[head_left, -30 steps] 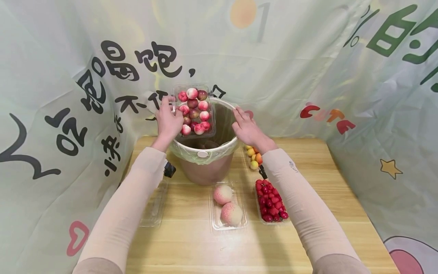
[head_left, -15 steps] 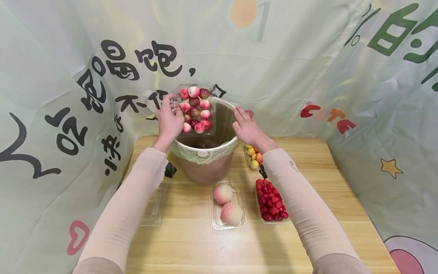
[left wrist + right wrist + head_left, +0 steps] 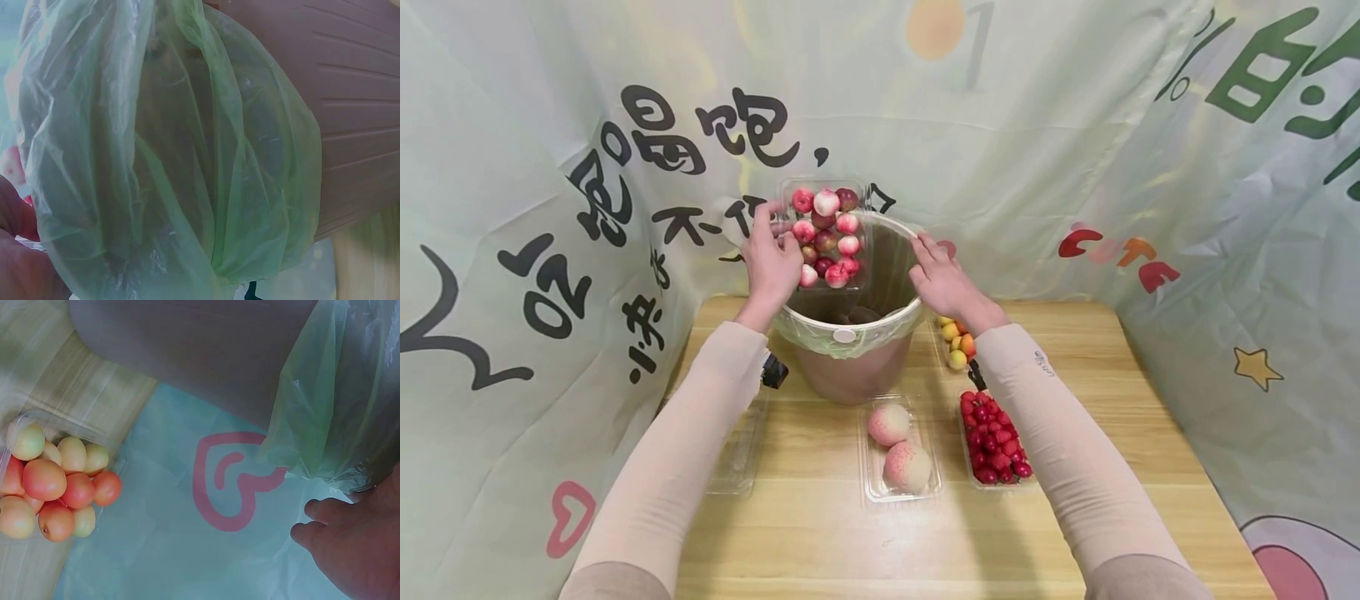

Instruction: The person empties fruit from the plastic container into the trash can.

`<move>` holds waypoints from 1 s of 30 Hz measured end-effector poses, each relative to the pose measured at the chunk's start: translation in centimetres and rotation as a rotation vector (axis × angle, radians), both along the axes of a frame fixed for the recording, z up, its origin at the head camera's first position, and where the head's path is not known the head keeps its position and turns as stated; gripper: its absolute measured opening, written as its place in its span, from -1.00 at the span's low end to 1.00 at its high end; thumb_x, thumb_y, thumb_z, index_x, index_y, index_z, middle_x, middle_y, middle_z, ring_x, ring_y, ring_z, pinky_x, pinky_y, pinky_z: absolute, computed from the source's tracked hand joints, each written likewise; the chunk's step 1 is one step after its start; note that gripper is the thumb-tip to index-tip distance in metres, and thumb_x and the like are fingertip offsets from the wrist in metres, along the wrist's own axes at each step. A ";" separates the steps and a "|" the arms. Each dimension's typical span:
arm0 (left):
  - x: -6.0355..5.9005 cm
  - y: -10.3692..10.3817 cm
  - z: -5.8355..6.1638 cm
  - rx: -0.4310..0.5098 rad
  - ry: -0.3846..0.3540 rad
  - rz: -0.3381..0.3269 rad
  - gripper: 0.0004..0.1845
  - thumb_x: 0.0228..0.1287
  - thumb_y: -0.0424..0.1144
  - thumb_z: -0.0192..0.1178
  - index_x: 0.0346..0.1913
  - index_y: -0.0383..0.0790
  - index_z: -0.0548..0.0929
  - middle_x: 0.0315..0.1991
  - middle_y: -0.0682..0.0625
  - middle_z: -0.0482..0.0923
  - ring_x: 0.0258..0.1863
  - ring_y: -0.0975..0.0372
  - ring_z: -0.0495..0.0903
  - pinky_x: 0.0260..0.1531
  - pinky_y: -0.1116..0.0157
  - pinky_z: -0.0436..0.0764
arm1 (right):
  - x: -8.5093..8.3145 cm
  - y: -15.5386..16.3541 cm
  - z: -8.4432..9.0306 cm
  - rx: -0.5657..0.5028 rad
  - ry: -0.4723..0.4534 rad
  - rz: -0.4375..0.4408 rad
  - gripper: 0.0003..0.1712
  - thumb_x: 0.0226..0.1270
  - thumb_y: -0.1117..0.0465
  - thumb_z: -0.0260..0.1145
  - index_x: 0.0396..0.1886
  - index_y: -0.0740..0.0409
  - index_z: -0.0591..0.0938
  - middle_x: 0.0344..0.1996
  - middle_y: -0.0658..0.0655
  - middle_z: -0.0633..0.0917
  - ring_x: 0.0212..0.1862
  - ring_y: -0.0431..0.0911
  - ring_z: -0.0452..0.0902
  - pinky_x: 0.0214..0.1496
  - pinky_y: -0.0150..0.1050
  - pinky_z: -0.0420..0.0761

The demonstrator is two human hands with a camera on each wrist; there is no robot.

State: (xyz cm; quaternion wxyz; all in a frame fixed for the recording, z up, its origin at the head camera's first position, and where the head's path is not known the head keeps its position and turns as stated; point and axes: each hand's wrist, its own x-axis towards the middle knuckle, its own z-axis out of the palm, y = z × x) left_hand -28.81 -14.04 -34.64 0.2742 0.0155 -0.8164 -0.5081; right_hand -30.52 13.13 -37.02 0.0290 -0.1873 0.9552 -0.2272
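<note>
So the left hand (image 3: 772, 265) is gripping a clear plastic tray of small red-and-pink fruit (image 3: 824, 235) by its left edge, fingers curled around the rim, and it's tipping the tray steeply over the mouth of the brown bin (image 3: 850, 367). The fruit is sitting in the tray, right above the bin opening. The bin is lined with a thin green bag (image 3: 175, 156) that's folding over the rim.

The right hand (image 3: 943, 282) is resting on the bin's right rim with fingers mostly straight, not holding anything, just touching the bag edge.

On the worktop (image 3: 820, 533) in front of the bin there's a tray with two peaches (image 3: 898, 454), a tray of strawberries (image 3: 994, 442) beside it, and a tray of little orange-yellow fruit (image 3: 53, 484) under the right forearm.
</note>
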 end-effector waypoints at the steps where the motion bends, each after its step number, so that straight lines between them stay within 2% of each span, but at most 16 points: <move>1: 0.0 0.0 0.0 -0.001 0.001 0.002 -0.56 0.41 -0.49 0.04 0.31 -0.24 0.48 0.10 -0.30 0.74 0.09 -0.05 0.74 0.09 0.02 0.69 | 0.0 0.0 0.0 0.001 0.001 0.000 -0.21 0.64 -0.04 -0.34 0.75 0.11 -0.10 0.76 0.13 -0.16 0.75 0.19 -0.23 0.74 0.24 -0.16; 5: -0.1 -0.1 -0.2 0.002 0.005 0.009 -0.56 0.40 -0.49 0.03 0.31 -0.24 0.48 0.08 -0.31 0.74 0.08 -0.08 0.74 0.14 -0.02 0.66 | 0.0 -0.1 0.0 0.001 0.003 0.001 -0.21 0.64 -0.04 -0.34 0.75 0.11 -0.11 0.76 0.13 -0.18 0.75 0.18 -0.24 0.74 0.25 -0.15; 13: 0.0 -0.2 -0.2 0.016 0.003 0.017 -0.58 0.44 -0.46 0.03 0.31 -0.23 0.47 0.06 -0.28 0.74 -0.03 -0.09 0.74 0.09 -0.02 0.65 | 0.0 -0.1 0.0 0.003 0.002 0.001 -0.21 0.63 -0.04 -0.35 0.75 0.11 -0.10 0.76 0.13 -0.18 0.74 0.20 -0.22 0.73 0.26 -0.14; 30: -0.1 0.0 -0.5 0.024 0.091 0.026 -0.64 0.51 -0.43 0.07 0.29 -0.25 0.50 0.09 -0.29 0.74 0.04 -0.10 0.76 0.18 0.00 0.67 | -0.1 0.0 -0.1 -0.005 0.007 0.005 -0.22 0.65 -0.03 -0.33 0.75 0.11 -0.09 0.76 0.14 -0.15 0.75 0.19 -0.22 0.74 0.25 -0.15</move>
